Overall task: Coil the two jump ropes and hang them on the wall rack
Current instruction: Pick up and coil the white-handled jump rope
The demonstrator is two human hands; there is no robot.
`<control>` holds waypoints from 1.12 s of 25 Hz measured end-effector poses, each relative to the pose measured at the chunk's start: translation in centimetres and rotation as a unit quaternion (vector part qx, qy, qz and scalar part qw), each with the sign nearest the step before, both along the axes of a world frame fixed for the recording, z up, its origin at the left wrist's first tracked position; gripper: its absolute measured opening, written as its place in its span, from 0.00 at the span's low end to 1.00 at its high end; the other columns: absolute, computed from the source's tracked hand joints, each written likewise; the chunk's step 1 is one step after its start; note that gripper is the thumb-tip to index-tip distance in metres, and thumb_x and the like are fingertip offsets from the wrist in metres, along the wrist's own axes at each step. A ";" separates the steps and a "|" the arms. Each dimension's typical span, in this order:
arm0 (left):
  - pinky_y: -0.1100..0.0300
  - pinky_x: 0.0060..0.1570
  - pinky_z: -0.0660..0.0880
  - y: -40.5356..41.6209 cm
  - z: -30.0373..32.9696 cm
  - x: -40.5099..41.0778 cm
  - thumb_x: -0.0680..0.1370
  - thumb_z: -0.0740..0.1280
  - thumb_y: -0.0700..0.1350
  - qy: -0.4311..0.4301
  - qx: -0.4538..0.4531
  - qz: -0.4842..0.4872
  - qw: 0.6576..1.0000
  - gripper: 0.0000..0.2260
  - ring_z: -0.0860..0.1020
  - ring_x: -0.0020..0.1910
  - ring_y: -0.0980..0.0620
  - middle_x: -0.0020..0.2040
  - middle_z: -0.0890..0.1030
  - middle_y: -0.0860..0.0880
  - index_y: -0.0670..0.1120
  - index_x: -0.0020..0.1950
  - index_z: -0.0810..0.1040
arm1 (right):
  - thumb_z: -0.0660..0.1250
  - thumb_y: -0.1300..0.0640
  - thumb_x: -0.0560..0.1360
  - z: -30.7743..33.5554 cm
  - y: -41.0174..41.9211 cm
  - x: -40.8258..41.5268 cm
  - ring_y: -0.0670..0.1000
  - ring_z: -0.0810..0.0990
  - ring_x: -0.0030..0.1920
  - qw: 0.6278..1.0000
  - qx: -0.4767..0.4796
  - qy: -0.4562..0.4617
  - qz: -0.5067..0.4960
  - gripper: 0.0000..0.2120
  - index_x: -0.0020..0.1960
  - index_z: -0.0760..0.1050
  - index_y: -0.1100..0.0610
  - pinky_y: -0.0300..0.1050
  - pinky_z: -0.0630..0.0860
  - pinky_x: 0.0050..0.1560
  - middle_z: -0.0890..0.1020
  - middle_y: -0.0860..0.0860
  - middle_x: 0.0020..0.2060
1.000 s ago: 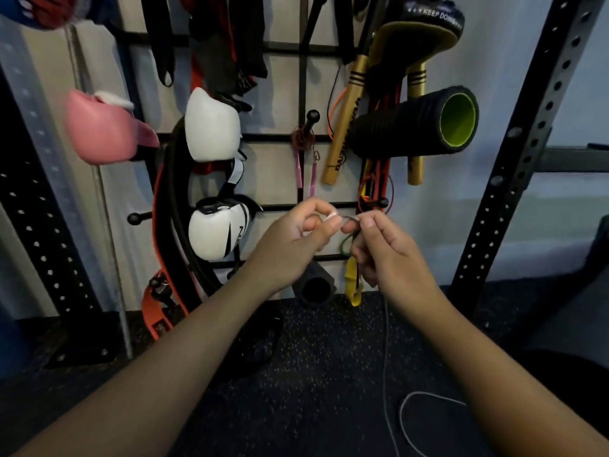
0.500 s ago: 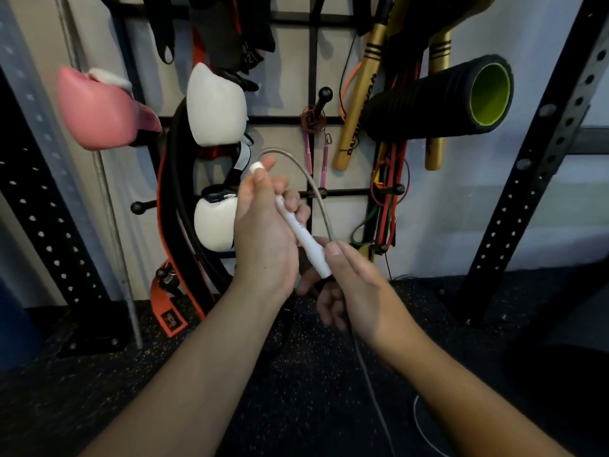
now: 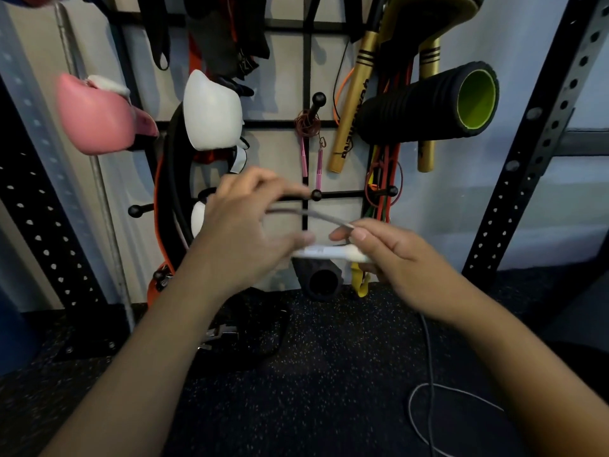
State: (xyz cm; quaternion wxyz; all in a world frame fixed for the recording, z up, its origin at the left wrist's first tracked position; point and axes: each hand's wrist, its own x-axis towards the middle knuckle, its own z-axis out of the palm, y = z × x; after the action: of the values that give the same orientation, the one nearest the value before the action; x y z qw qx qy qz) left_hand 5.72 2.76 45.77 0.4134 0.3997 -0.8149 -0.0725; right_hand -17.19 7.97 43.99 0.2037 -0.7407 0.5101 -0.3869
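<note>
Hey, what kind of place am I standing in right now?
Most likely a gym, perhaps a home one. A wall rack holds a pink boxing glove and a black foam roller, a perforated steel upright stands to the right, and the floor is speckled rubber.

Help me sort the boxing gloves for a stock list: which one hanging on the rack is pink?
The pink glove at the far left of the rack. The two others, the upper white glove and the lower white glove, hang to its right.
</note>
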 end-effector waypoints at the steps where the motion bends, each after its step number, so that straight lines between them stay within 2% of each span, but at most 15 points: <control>1: 0.52 0.63 0.70 0.4 0.2 -0.3 0.68 0.72 0.68 -0.073 -0.019 0.004 0.997 0.22 0.74 0.60 0.58 0.57 0.77 0.64 0.65 0.60 0.78 | 0.55 0.49 0.86 0.0 0.1 0.0 0.38 0.75 0.34 1.000 0.007 0.014 0.013 0.14 0.59 0.80 0.45 0.31 0.70 0.37 0.77 0.43 0.37; 3: 0.50 0.57 0.77 1.2 0.3 -1.4 0.68 0.73 0.70 -0.112 0.053 -0.018 0.992 0.21 0.79 0.51 0.60 0.51 0.83 0.64 0.64 0.57 0.80 | 0.56 0.49 0.86 -0.1 0.2 0.3 0.40 0.76 0.36 1.000 0.003 0.006 0.025 0.13 0.55 0.79 0.47 0.37 0.72 0.39 0.78 0.45 0.38; 5: 0.54 0.47 0.79 1.5 0.0 -2.2 0.68 0.76 0.66 -0.095 0.147 -0.041 0.984 0.17 0.80 0.41 0.62 0.41 0.86 0.61 0.60 0.51 0.82 | 0.56 0.46 0.85 -0.6 0.0 0.4 0.48 0.74 0.35 1.000 -0.011 -0.008 0.007 0.09 0.52 0.74 0.43 0.53 0.72 0.38 0.76 0.48 0.36; 6: 0.56 0.44 0.78 1.5 -0.1 -2.5 0.69 0.77 0.64 -0.086 0.191 -0.059 0.976 0.15 0.80 0.38 0.62 0.38 0.86 0.60 0.57 0.49 0.82 | 0.56 0.45 0.85 -0.8 0.0 0.4 0.52 0.72 0.34 1.000 -0.011 -0.026 0.005 0.07 0.51 0.71 0.43 0.57 0.72 0.37 0.75 0.50 0.35; 8: 0.55 0.45 0.77 1.6 -0.3 -2.7 0.73 0.76 0.58 -0.062 0.242 -0.107 0.962 0.10 0.81 0.37 0.62 0.37 0.87 0.59 0.55 0.49 0.83 | 0.57 0.44 0.85 -1.0 0.0 0.4 0.61 0.73 0.34 0.998 -0.013 -0.062 0.005 0.06 0.52 0.69 0.43 0.64 0.73 0.36 0.76 0.58 0.36; 10: 0.55 0.50 0.79 1.7 -0.5 -2.8 0.76 0.75 0.54 -0.016 0.276 -0.140 0.951 0.08 0.85 0.41 0.58 0.41 0.88 0.56 0.54 0.52 0.84 | 0.57 0.44 0.85 -0.7 0.1 0.6 0.69 0.77 0.38 0.996 -0.011 -0.088 0.015 0.05 0.52 0.68 0.43 0.69 0.74 0.37 0.80 0.56 0.36; 11: 0.58 0.48 0.80 1.6 -0.6 -2.8 0.76 0.74 0.53 0.013 0.298 -0.154 0.942 0.08 0.85 0.41 0.59 0.43 0.89 0.55 0.52 0.53 0.85 | 0.57 0.45 0.85 -0.6 0.2 0.8 0.71 0.77 0.39 0.996 -0.008 -0.091 0.020 0.05 0.52 0.68 0.43 0.69 0.74 0.37 0.82 0.51 0.36; 14: 0.71 0.31 0.72 1.7 -0.9 -3.0 0.78 0.73 0.49 0.074 0.332 -0.176 0.924 0.07 0.79 0.28 0.65 0.40 0.88 0.53 0.48 0.54 0.85 | 0.56 0.45 0.85 -0.4 0.2 1.1 0.65 0.74 0.33 0.994 -0.011 -0.105 0.026 0.06 0.52 0.68 0.45 0.61 0.73 0.33 0.80 0.44 0.32; 16: 0.71 0.26 0.68 1.7 -1.0 -3.3 0.81 0.70 0.46 0.125 0.346 -0.184 0.911 0.07 0.74 0.23 0.64 0.32 0.84 0.54 0.44 0.55 0.83 | 0.54 0.47 0.86 -0.2 0.1 0.8 0.51 0.69 0.28 0.985 -0.001 -0.168 0.026 0.09 0.54 0.70 0.50 0.46 0.68 0.28 0.74 0.45 0.30; 17: 0.70 0.24 0.67 1.7 -1.1 -3.4 0.82 0.67 0.46 0.160 0.353 -0.185 0.903 0.08 0.71 0.21 0.63 0.29 0.83 0.55 0.42 0.56 0.81 | 0.54 0.47 0.86 0.0 0.1 0.6 0.49 0.66 0.28 0.978 0.011 -0.205 0.020 0.11 0.55 0.70 0.52 0.42 0.63 0.27 0.70 0.45 0.30; 20: 0.67 0.22 0.64 1.2 -1.3 -3.6 0.84 0.63 0.49 0.313 0.327 -0.168 0.876 0.12 0.64 0.21 0.59 0.31 0.79 0.52 0.42 0.55 0.81 | 0.53 0.48 0.86 0.2 0.2 0.2 0.50 0.62 0.28 0.969 0.052 -0.242 0.000 0.13 0.57 0.73 0.53 0.43 0.58 0.27 0.68 0.48 0.31; 22: 0.66 0.21 0.63 0.5 -1.4 -3.7 0.86 0.61 0.49 0.421 0.284 -0.150 0.848 0.13 0.62 0.21 0.58 0.30 0.70 0.48 0.42 0.51 0.80 | 0.53 0.48 0.87 -0.3 0.5 0.5 0.50 0.63 0.26 0.971 0.078 -0.224 0.014 0.15 0.56 0.75 0.55 0.43 0.58 0.26 0.69 0.48 0.30; 24: 0.65 0.20 0.63 0.2 -1.5 -4.0 0.87 0.60 0.48 0.512 0.244 -0.147 0.810 0.14 0.62 0.21 0.58 0.30 0.67 0.47 0.39 0.52 0.76 | 0.54 0.46 0.86 -0.8 1.1 1.6 0.48 0.66 0.27 0.980 0.093 -0.172 0.031 0.17 0.53 0.77 0.55 0.41 0.62 0.25 0.71 0.50 0.31; 26: 0.65 0.20 0.64 0.3 -1.6 -4.6 0.87 0.59 0.46 0.573 0.214 -0.151 0.776 0.11 0.64 0.21 0.59 0.31 0.72 0.49 0.39 0.53 0.74 | 0.55 0.44 0.85 -1.5 1.6 3.0 0.44 0.71 0.29 0.984 0.100 -0.139 0.043 0.16 0.51 0.78 0.52 0.37 0.67 0.28 0.74 0.49 0.32; 28: 0.65 0.22 0.65 0.8 -1.7 -5.0 0.87 0.58 0.45 0.607 0.200 -0.154 0.753 0.10 0.65 0.23 0.59 0.38 0.80 0.49 0.41 0.51 0.73 | 0.57 0.45 0.84 -1.9 1.6 3.9 0.41 0.73 0.31 0.986 0.091 -0.131 0.047 0.14 0.50 0.78 0.50 0.36 0.69 0.31 0.74 0.48 0.33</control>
State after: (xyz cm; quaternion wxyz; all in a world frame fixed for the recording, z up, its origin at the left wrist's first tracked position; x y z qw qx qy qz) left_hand 0.71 3.61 44.10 0.7154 0.2144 -0.4099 -0.5237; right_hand -13.27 9.55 42.05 0.3528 -0.6852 0.4771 -0.4224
